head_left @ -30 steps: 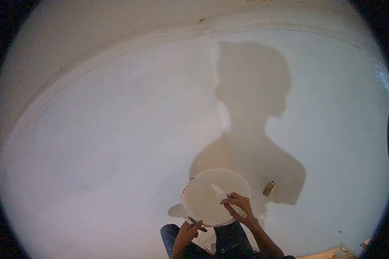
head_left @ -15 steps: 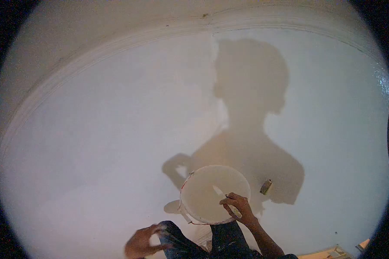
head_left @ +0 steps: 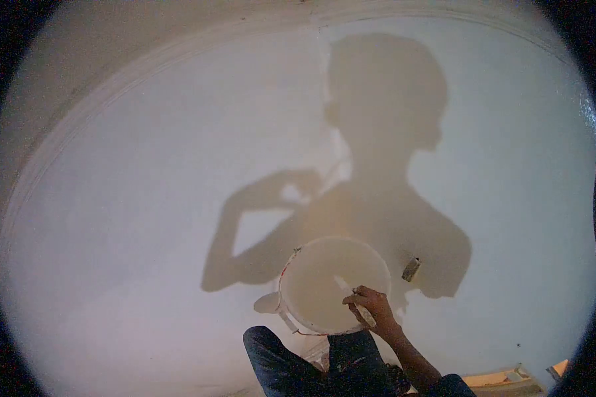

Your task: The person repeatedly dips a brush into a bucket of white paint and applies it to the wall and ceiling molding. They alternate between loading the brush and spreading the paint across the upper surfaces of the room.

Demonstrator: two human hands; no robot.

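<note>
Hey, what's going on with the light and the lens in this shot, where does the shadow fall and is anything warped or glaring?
Head view: light comes from behind the person, throwing a clear head-and-shoulders shadow on the wall; the fisheye lens bends the ceiling moulding into an arc and the corners are black; glare speckles the right edge; the right hand and its tool over the bucket look soft.

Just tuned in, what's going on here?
A person in jeans faces a pale wall, a white bucket of pale paint or filler at their knees. The right hand grips a coated tool, its tip over the bucket's contents. The left hand is out of view; only an arm's shadow, raised, shows on the wall.
</note>
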